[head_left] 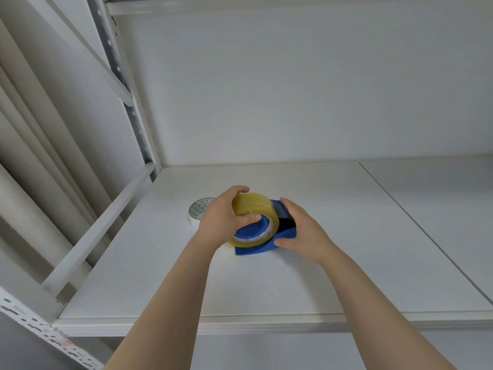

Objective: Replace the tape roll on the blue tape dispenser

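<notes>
Your two bare forearms come up from the bottom edge of the view and meet over the middle of the white shelf [346,236]. Your left hand [222,221] is grasping the yellowish tape roll [253,206]: the fingers curl over its top and the thumb presses on its near face, beside the blue core. This roll stands on its edge, a little tilted, and it sits in the blue tape dispenser [266,248]. Whether it is fully seated there, you cannot tell. Your right hand [304,231] is grasping the dispenser from its right side, with the fingers along the far part and the thumb on the near blue plate. The dispenser rests on the shelf, well apart from the front edge. Just behind your left hand, nearer the back left corner, a second tape roll [198,209] lies flat, partly hidden.
</notes>
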